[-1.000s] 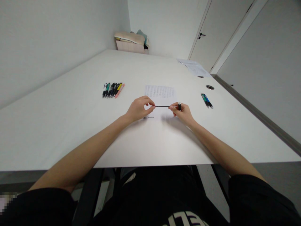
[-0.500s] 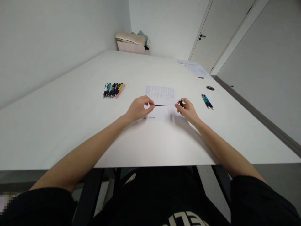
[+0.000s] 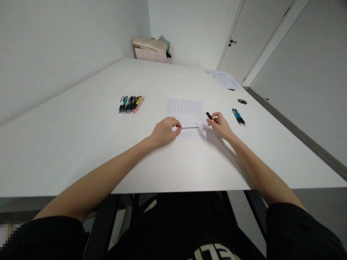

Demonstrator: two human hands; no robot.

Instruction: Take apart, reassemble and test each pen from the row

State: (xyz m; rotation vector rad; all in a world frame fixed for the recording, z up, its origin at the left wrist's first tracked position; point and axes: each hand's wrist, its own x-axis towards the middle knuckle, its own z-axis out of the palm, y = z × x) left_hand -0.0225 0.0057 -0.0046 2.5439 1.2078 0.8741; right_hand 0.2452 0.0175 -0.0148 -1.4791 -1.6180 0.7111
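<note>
Surface, big and white, is in front of us.
On it we see papers far off and one sheet with rows of marks nearer the middle. Our left hand is over the sheet's near left side; our right hand is by its right side. A row of pens lies to the left, and two pens lie together on the right. Our left fingers pinch a thin black stick, which points across toward the right hand without touching it. Our right fingers hold a short black piece, tipped at a slant.
</note>
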